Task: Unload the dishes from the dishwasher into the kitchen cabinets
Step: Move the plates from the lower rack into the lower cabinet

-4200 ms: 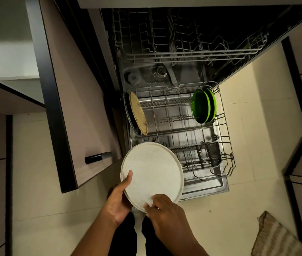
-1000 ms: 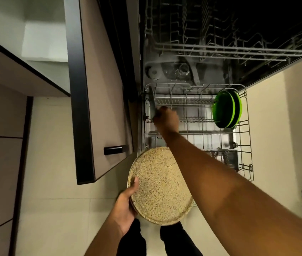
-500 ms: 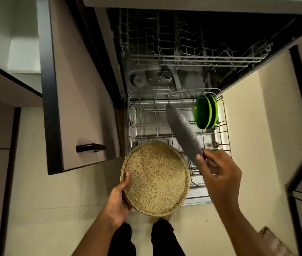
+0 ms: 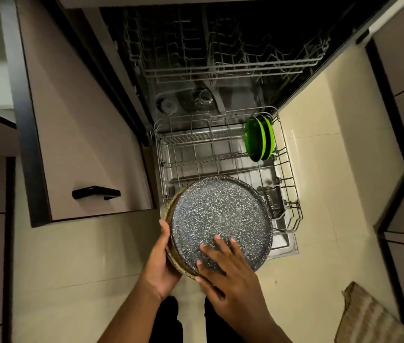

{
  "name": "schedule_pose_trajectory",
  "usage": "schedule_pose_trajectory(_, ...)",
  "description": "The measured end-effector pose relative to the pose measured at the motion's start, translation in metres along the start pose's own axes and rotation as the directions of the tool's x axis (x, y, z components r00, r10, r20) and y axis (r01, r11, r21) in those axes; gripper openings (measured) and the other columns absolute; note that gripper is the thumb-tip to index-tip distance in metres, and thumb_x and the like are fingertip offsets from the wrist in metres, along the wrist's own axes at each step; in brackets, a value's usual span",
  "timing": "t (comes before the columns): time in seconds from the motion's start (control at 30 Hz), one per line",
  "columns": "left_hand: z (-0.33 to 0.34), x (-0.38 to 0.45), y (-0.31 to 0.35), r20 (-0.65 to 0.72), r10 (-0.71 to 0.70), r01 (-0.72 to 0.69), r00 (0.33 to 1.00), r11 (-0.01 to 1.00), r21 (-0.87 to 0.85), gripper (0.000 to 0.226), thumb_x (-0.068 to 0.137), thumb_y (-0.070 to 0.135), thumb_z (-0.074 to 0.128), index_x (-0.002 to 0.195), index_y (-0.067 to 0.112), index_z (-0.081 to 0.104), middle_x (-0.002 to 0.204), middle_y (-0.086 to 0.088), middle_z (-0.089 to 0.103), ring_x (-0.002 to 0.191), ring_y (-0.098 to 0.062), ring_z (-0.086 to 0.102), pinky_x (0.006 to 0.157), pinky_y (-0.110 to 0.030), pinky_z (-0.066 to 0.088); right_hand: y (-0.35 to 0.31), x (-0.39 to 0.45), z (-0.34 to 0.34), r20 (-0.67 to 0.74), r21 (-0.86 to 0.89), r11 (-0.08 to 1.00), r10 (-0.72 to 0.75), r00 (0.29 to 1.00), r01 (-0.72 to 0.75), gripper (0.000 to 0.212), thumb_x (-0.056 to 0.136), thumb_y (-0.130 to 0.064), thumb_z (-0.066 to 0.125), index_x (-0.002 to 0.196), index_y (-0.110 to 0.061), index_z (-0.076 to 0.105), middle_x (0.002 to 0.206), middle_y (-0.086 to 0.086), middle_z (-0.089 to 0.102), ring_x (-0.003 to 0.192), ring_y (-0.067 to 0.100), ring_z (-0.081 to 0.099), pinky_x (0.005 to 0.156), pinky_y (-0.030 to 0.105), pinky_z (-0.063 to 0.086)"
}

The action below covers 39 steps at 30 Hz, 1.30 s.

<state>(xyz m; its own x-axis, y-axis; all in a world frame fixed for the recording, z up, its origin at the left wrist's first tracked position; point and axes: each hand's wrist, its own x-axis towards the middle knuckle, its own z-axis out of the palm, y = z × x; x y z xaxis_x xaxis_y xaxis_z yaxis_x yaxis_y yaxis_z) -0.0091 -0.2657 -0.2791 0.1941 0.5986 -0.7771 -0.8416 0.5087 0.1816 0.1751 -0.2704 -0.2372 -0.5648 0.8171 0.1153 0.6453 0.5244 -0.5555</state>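
Cream floor tiles spread under us, with the open dishwasher ahead of our hands and its lower rack pulled out over the floor. We hold a small stack of plates just in front of our legs, above the near end of that rack. On top lies the dark speckled plate, face up and roughly level. Beneath it a tan speckled plate shows only as a thin rim on the side of our left hand; there may be another plate under that, but the edges are too blurred for us to be sure. Our left hand is curled around the stack's edge, thumb lying against the rim and fingers hidden below. Our right hand rests flat and spread on the near part of the dark plate, fingers stretched out across its face rather than closed around anything. Beyond our right hand, at the far right corner of the rack, two green plates stand on edge, close together between the wires. Farther in, the upper rack sits inside the dark tub. Out past our left hand an open cabinet door with a black handle hangs over the floor. A striped mat lies near our right forearm.
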Motion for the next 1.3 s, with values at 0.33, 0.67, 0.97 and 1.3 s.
schedule_pose_trajectory(0.33,-0.001,-0.005,0.017,0.014,-0.086,0.082,0.996,0.981,0.175,0.083,0.071,0.067,0.074,0.119,0.0,0.067,0.121,-0.023,0.066,0.118,-0.039,0.061,0.1,-0.046,0.049,-0.034,0.028,0.02,0.06,-0.054,0.998,-0.01,0.998,0.013,0.026,0.091,-0.029,0.067,0.116,-0.02,0.071,0.125,-0.005,0.064,0.138,0.022,0.046,0.107,0.038,0.047)
schedule_pose_trajectory(0.67,0.004,-0.017,0.049,-0.057,-0.115,0.125,0.992,0.962,0.241,0.065,0.084,0.053,0.067,0.125,0.003,0.063,0.125,-0.019,0.066,0.118,-0.034,0.062,0.108,-0.052,0.042,-0.056,0.072,-0.013,0.093,0.186,0.93,0.305,0.948,-0.318,0.029,0.094,-0.033,0.062,0.118,-0.02,0.072,0.114,-0.005,0.071,0.104,0.01,0.067,0.093,0.032,0.055)
schedule_pose_trajectory(0.97,0.041,0.045,0.037,-0.132,-0.052,0.074,0.99,0.984,0.164,0.052,0.085,0.039,0.063,0.128,0.009,0.06,0.124,-0.012,0.068,0.109,-0.029,0.068,0.08,-0.041,0.057,0.073,0.122,-0.052,-0.002,0.103,0.797,0.598,0.801,-0.595,0.023,0.091,-0.027,0.068,0.113,-0.021,0.072,0.105,-0.005,0.073,0.082,0.006,0.067,0.076,0.027,0.059)
schedule_pose_trajectory(1.3,0.071,0.124,0.015,-0.209,-0.042,0.059,0.977,0.996,0.074,0.053,0.087,0.033,0.066,0.134,0.01,0.056,0.129,-0.014,0.065,0.115,-0.033,0.064,0.092,-0.048,0.05,0.263,0.179,-0.081,0.011,-0.083,0.611,0.791,0.612,-0.787,0.022,0.087,-0.024,0.06,0.103,-0.029,0.073,0.09,0.001,0.075,0.076,0.026,0.07,0.07,0.035,0.058)
